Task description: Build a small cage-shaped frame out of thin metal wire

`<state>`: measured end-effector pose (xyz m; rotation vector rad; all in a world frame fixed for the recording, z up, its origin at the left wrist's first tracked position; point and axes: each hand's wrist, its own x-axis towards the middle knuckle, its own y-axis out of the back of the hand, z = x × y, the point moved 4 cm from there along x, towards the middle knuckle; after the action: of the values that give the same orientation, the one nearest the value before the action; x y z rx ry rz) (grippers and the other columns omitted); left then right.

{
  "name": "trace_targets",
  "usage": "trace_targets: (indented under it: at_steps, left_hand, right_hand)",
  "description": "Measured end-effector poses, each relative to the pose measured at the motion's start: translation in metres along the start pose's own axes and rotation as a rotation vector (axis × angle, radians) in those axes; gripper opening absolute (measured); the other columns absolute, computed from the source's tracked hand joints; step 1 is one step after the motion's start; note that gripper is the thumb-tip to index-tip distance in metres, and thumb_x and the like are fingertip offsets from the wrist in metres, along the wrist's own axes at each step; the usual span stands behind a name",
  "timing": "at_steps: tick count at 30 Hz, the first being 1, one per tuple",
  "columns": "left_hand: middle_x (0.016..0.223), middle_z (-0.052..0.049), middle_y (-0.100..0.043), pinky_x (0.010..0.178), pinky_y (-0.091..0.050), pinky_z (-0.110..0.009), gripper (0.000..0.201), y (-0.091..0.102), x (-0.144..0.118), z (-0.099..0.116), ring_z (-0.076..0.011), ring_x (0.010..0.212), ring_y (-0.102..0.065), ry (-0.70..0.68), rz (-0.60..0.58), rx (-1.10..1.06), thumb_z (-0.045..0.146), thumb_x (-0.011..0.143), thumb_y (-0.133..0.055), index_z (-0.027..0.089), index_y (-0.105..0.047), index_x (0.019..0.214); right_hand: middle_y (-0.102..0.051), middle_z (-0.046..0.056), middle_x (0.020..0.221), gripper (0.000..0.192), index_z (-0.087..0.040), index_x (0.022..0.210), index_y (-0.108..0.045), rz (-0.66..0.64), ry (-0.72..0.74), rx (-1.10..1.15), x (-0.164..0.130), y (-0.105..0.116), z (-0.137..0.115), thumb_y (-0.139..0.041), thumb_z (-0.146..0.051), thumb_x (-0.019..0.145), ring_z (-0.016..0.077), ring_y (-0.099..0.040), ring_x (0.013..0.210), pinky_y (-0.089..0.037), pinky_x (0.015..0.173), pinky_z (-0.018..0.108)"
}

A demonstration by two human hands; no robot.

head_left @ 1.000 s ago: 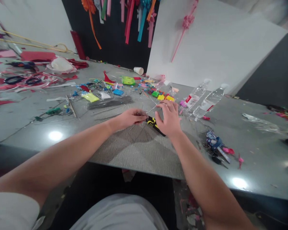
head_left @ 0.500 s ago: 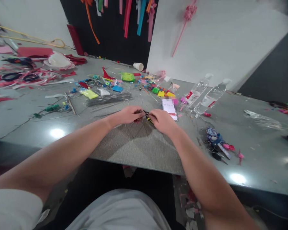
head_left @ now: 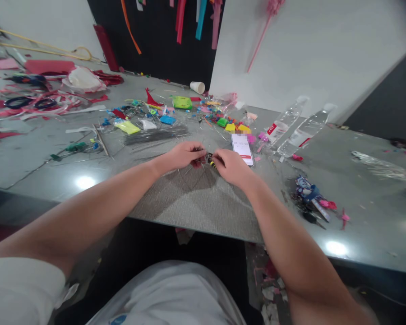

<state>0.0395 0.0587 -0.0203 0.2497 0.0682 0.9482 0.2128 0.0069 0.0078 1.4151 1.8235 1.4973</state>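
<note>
My left hand (head_left: 186, 155) is closed in a pinch on several thin wires (head_left: 188, 179), whose ends spread toward the table's front edge. Something small and dark red shows under its fingertips, too blurred to name. Close beside it, my right hand (head_left: 232, 166) has its fingers curled around a small black-and-yellow striped piece (head_left: 212, 162). Its far end pokes out between the two hands; the rest is hidden by the fingers. Just beyond the right hand lies a phone (head_left: 242, 150) with a lit screen. A bundle of thin grey wires (head_left: 155, 135) lies beyond my left forearm.
Two clear plastic bottles (head_left: 287, 119) (head_left: 306, 132) stand right of the phone. Coloured clay packets (head_left: 127, 127) and small beads lie across the middle back. Scissors (head_left: 17, 103) rest among pink strips at left. A blue patterned pouch (head_left: 306, 188) lies at right, and a paper cup (head_left: 197, 87) at the back.
The view has tilted and shifted slightly. My hands are a little farther apart, with a small gap between their fingertips. Both keep their closed grip.
</note>
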Motion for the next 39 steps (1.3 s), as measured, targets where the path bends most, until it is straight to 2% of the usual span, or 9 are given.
trace_targets:
  at_steps: [3, 7, 13, 20, 28, 39]
  left_hand:
    - [0.078, -0.003, -0.068, 0.059, -0.051, -0.025, 0.018, -0.001, -0.002, 0.000, -0.0101, 0.060, -0.064, -0.008, -0.019, -0.042, 0.028, 0.101, -0.056, 0.016, -0.061, 0.089]
    - [0.067, 0.000, -0.062, 0.055, -0.046, -0.024, 0.019, -0.005, -0.004, 0.001, -0.0111, 0.059, -0.061, -0.031, -0.069, -0.049, 0.029, 0.103, -0.054, 0.017, -0.060, 0.090]
    - [0.072, -0.002, -0.064, 0.058, -0.048, -0.025, 0.025, -0.006, -0.006, 0.006, -0.0102, 0.058, -0.061, 0.009, -0.066, -0.153, 0.031, 0.104, -0.055, 0.016, -0.059, 0.083]
    - [0.070, -0.004, -0.067, 0.052, -0.049, -0.025, 0.027, -0.003, -0.009, 0.014, -0.0106, 0.053, -0.062, -0.006, 0.051, -0.010, 0.027, 0.103, -0.055, 0.015, -0.063, 0.080]
    - [0.059, -0.003, -0.063, 0.052, -0.045, -0.024, 0.034, -0.006, -0.013, 0.024, -0.0118, 0.053, -0.061, -0.082, 0.042, 0.215, 0.027, 0.102, -0.053, 0.015, -0.063, 0.071]
    - [0.063, -0.004, -0.065, 0.054, -0.048, -0.025, 0.029, -0.011, -0.015, 0.020, -0.0122, 0.055, -0.064, -0.075, 0.098, 0.184, 0.023, 0.101, -0.050, 0.016, -0.063, 0.075]
  right_hand:
    - [-0.070, 0.008, 0.096, 0.010, -0.021, 0.096, -0.061, 0.050, 0.003, -0.015, -0.001, -0.001, -0.004, -0.052, -0.022, 0.100, 0.0210, -0.063, 0.087, -0.043, 0.075, 0.032]
    - [-0.070, 0.008, 0.105, 0.011, -0.021, 0.101, -0.061, 0.100, 0.044, 0.005, -0.001, -0.002, -0.009, -0.065, -0.030, 0.097, 0.0216, -0.064, 0.094, -0.044, 0.078, 0.031]
    - [-0.072, 0.004, 0.094, 0.012, -0.022, 0.096, -0.064, 0.147, 0.037, 0.050, -0.001, 0.002, -0.004, -0.072, -0.030, 0.094, 0.0208, -0.065, 0.087, -0.045, 0.075, 0.032]
    - [-0.074, 0.004, 0.090, 0.008, -0.022, 0.091, -0.067, 0.154, 0.006, 0.014, -0.002, 0.004, -0.004, -0.074, -0.025, 0.091, 0.0215, -0.067, 0.085, -0.045, 0.075, 0.033]
    - [-0.072, 0.003, 0.086, 0.009, -0.021, 0.089, -0.070, 0.109, 0.065, 0.014, -0.006, 0.005, -0.010, -0.074, -0.030, 0.091, 0.0193, -0.064, 0.079, -0.043, 0.072, 0.031]
    - [-0.074, 0.003, 0.086, 0.012, -0.021, 0.085, -0.070, 0.122, 0.046, -0.013, -0.007, 0.001, -0.015, -0.068, -0.028, 0.095, 0.0196, -0.066, 0.081, -0.041, 0.072, 0.032]
